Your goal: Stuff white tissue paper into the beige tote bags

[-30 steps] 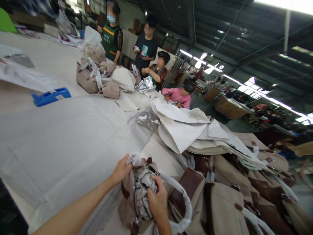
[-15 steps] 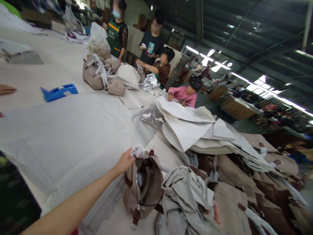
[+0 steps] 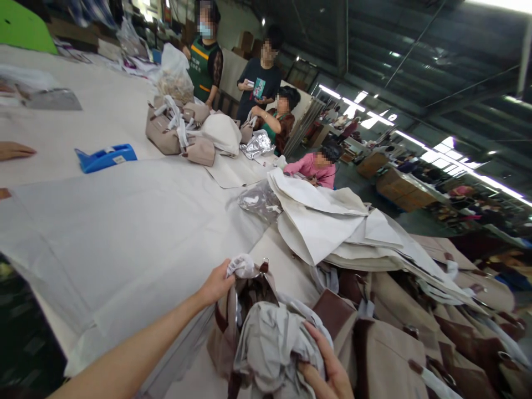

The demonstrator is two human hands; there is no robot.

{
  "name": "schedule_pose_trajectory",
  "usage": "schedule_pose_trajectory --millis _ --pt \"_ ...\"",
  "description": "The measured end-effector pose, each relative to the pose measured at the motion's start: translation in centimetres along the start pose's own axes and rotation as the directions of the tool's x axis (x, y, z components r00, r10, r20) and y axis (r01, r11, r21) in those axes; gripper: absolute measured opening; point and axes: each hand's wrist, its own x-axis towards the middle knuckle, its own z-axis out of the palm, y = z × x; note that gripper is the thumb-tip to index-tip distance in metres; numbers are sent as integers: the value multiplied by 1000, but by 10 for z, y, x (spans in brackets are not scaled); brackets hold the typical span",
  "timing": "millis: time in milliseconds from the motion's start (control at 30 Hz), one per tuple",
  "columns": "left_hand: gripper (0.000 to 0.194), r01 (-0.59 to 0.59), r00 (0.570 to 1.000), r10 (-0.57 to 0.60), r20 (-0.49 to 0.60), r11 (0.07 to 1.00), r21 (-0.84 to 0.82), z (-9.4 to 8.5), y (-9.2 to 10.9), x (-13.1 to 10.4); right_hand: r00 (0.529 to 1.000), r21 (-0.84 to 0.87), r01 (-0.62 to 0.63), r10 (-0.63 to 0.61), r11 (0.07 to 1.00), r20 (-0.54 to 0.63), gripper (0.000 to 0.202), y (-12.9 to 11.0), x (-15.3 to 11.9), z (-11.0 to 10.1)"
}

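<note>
A taupe bag with brown leather trim stands open on the pale table at the lower middle. My left hand pinches its upper rim beside a white-wrapped part. Crumpled grey fabric is bunched in my right hand, over the bag's opening, and covers much of it. The fingers of my right hand curl around the right side of that bundle. How deep the fabric sits in the bag cannot be seen.
Many taupe bags lie at the right, partly under white sheets. A blue tape dispenser, small bags and clear plastic rest farther back. Another person's hand shows at the left edge. Several people are beyond the table.
My right hand has come into clearer view and moved left with the grey fabric, from beside the bag to over its opening. My left hand still holds the rim.
</note>
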Motion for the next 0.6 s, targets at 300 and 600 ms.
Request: schedule_pose_trajectory --millis 300,600 --pt "21 -29 998 33 52 997 -65 3 -1 -2 982 -441 118 -171 889 -82 67 -21 25 24" --pt "18 20 999 -16 35 995 -98 -18 -13 -6 998 -429 69 -63 901 27 57 25 19 -16"
